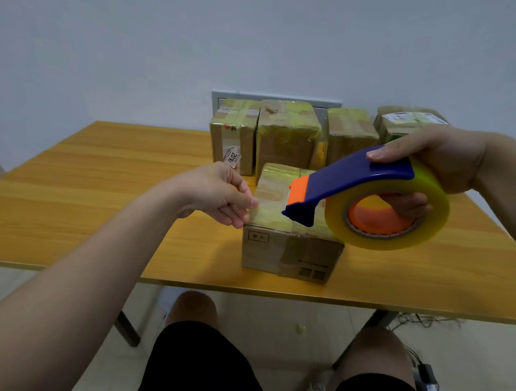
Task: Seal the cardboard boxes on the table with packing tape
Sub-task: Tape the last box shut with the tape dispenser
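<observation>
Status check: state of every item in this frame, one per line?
Front box: closed, top taped, on the table.
Four back boxes: closed, tape-wrapped, in a row.
Tape dispenser: held over the front box, cutter pointing left.
Tape roll: mounted on the dispenser, thick.
Right hand: grips the tape dispenser, thumb on top.
Left hand: pinches, seemingly the tape end, at the front box's top left edge.

A plain room is seen around a wooden table (83, 183).
A pale, unmarked wall (170, 36) is shown behind the yellow-brown wood-grain top, which is carried on dark slanted legs (126, 329). A grey panel (275, 98) is set low in the wall. Light floor tiles (272, 315) are lit evenly, and black cables (425, 321) with a power adapter (427, 382) are laid at the right.
</observation>
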{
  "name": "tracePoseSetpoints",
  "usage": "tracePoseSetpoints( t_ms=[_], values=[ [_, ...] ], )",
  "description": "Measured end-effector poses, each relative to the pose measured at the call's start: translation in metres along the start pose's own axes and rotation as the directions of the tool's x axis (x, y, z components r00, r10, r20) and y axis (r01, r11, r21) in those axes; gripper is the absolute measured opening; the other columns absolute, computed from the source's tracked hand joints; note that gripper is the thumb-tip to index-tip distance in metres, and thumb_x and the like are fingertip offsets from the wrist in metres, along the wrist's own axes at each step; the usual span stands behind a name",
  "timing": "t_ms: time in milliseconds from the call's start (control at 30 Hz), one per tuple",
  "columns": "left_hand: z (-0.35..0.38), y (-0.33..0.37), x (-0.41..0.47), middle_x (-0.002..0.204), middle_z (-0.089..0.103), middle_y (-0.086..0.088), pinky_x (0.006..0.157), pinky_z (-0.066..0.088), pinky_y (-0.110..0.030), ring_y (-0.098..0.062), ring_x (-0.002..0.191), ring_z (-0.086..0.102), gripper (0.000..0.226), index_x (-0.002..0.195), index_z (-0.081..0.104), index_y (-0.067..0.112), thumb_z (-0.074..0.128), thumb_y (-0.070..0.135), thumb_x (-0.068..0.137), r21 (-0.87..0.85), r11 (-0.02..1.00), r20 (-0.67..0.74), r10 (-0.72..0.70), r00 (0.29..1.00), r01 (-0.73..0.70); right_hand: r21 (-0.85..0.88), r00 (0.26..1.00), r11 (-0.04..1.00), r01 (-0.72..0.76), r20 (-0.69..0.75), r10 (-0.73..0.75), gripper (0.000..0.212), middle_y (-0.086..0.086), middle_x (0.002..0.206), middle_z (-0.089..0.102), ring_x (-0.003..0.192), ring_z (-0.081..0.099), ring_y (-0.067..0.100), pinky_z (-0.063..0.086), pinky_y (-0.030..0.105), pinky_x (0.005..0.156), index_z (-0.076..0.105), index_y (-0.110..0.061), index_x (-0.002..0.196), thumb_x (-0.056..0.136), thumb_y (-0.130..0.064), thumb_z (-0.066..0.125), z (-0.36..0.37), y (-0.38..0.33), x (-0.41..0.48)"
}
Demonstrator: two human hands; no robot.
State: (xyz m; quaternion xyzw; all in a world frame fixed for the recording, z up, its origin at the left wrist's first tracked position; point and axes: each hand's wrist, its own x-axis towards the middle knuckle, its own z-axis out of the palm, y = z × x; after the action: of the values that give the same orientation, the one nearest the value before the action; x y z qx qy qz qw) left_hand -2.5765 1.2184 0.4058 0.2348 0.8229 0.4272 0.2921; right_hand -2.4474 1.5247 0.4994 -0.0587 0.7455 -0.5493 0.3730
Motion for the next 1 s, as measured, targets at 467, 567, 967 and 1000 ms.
tracePoseSetpoints(
  t_ms=[467,567,967,1000],
  values=[
    [0.005,0.003,0.003,0.081,0.079,-0.012,0.054,0.057,-0.022,-0.022,0.071,0.078,0.014,0.098,0.067,0.01,0.073,0.023,0.097,0.119,0.993,0.025,-0.014,1.0,0.011,-0.031,0.994,0.994,-0.108,-0.005,0.108,0.056,0.01,0.059,0.059,0.052,0.057,0.02,0.051,0.033,0.054,0.075,-0.009,0.113,0.08,-0.055,0.078,-0.004,-0.008,0.008],
    [0.005,0.001,0.001,0.082,0.079,-0.013,0.054,0.058,-0.023,-0.022,0.073,0.079,0.018,0.103,0.067,0.007,0.072,0.024,0.098,0.103,0.995,0.033,-0.012,0.999,0.008,-0.024,0.995,0.994,-0.104,0.006,0.104,0.056,0.011,0.059,0.059,0.052,0.057,0.021,0.051,0.034,0.055,0.073,-0.006,0.115,0.083,-0.053,0.076,-0.005,-0.006,0.01],
    [0.003,-0.004,-0.003,0.086,0.079,-0.016,0.055,0.058,-0.023,-0.022,0.073,0.078,0.026,0.108,0.066,0.003,0.073,0.025,0.096,0.046,0.999,0.047,-0.019,0.999,0.016,-0.035,0.996,0.995,-0.088,0.028,0.089,0.052,0.011,0.062,0.061,0.054,0.059,0.021,0.052,0.034,0.057,0.072,-0.005,0.114,0.089,-0.05,0.072,-0.005,-0.003,0.014],
    [0.004,-0.005,-0.004,0.085,0.079,-0.016,0.056,0.058,-0.023,-0.022,0.073,0.078,0.026,0.108,0.066,0.003,0.073,0.025,0.096,0.04,0.999,0.047,-0.019,0.999,0.017,-0.042,0.995,0.995,-0.094,0.03,0.095,0.051,0.011,0.062,0.061,0.054,0.059,0.021,0.052,0.034,0.057,0.073,-0.006,0.113,0.089,-0.051,0.072,-0.005,-0.003,0.014]
  ],
)
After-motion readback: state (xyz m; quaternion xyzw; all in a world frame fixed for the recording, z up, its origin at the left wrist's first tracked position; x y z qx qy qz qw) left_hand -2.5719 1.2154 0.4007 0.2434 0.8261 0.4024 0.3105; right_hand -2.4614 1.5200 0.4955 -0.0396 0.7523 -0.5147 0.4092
